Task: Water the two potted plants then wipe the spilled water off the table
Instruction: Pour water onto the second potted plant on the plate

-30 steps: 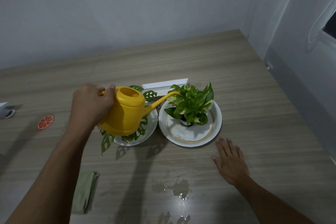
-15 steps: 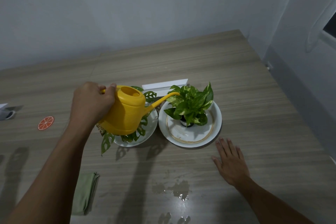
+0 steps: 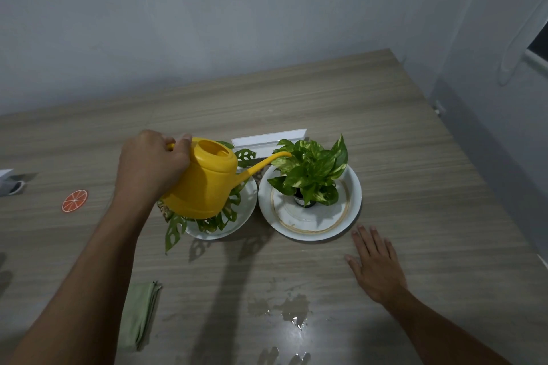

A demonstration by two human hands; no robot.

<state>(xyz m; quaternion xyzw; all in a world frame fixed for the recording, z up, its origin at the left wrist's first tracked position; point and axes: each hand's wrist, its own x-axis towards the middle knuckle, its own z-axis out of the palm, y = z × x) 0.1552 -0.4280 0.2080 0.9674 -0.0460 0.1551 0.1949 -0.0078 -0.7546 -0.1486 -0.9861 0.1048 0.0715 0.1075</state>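
My left hand (image 3: 149, 164) grips the handle of a yellow watering can (image 3: 207, 184), held above the left plant (image 3: 175, 228) with holed leaves on its white plate (image 3: 247, 210). The spout tip reaches the leaves of the right plant (image 3: 311, 172), a variegated one in a small pot on a white plate (image 3: 353, 201). My right hand (image 3: 376, 267) lies flat on the table, fingers apart, just in front of the right plate. Spilled water (image 3: 292, 308) shines on the table near the front. A folded green cloth (image 3: 139, 314) lies at the front left.
A white box (image 3: 268, 139) stands behind the plants. An orange-slice coaster (image 3: 74, 200) lies at the left, with a white object (image 3: 9, 184) at the left edge. The wooden table (image 3: 415, 157) meets walls at the back and right.
The watering can has stayed almost still over the left plant, its spout at the right plant's leaves. My right hand has not moved.
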